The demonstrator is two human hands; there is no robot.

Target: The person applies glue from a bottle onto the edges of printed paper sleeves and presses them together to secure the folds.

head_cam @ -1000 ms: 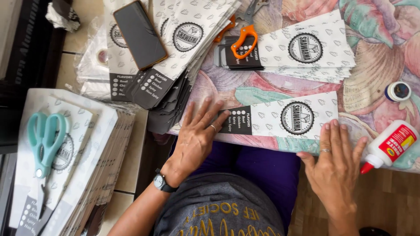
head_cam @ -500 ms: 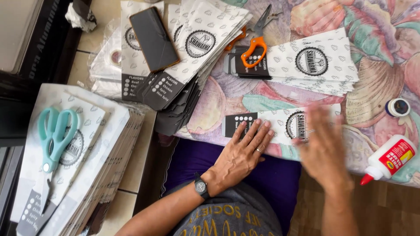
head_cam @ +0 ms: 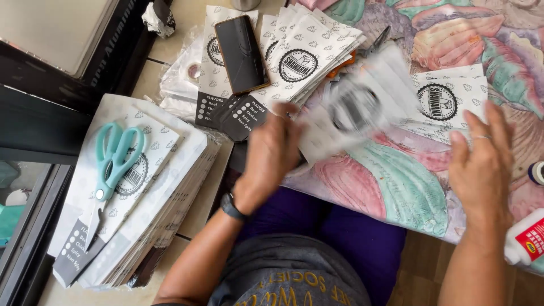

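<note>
From the head view I see my left hand [head_cam: 271, 161] gripping one end of a white printed paper sleeve [head_cam: 354, 110], which is blurred with motion. Its long axis runs on a slant, from the hand up and to the right toward the far side of the surface [head_cam: 391, 181]. It hangs above the shell-patterned cloth on that surface, partly in front of a flat stack of sleeves [head_cam: 450, 102]. The left grip is closed on the sleeve's near end; fingers curl over its edge. My right hand [head_cam: 481, 164] is held open, fingers spread wide and holding nothing, just beside the flat stack and near a white glue bottle [head_cam: 524, 238] at the right edge.

A fanned pile of sleeves [head_cam: 306, 51] lies at the far side with a black phone [head_cam: 241, 54] on it. To the left, on a pale tiled floor, a tall stack of sleeves [head_cam: 164, 198] carries teal scissors [head_cam: 113, 164], blades pointing toward me. A dark metal frame [head_cam: 68, 79] borders the left.

Half a second ago the sleeve lay flat across the surface, long axis left to right, with my left hand pressing on it; it is now lifted and tilted. The orange-handled tool that lay in plain sight earlier is now mostly hidden behind the blurred sleeve
</note>
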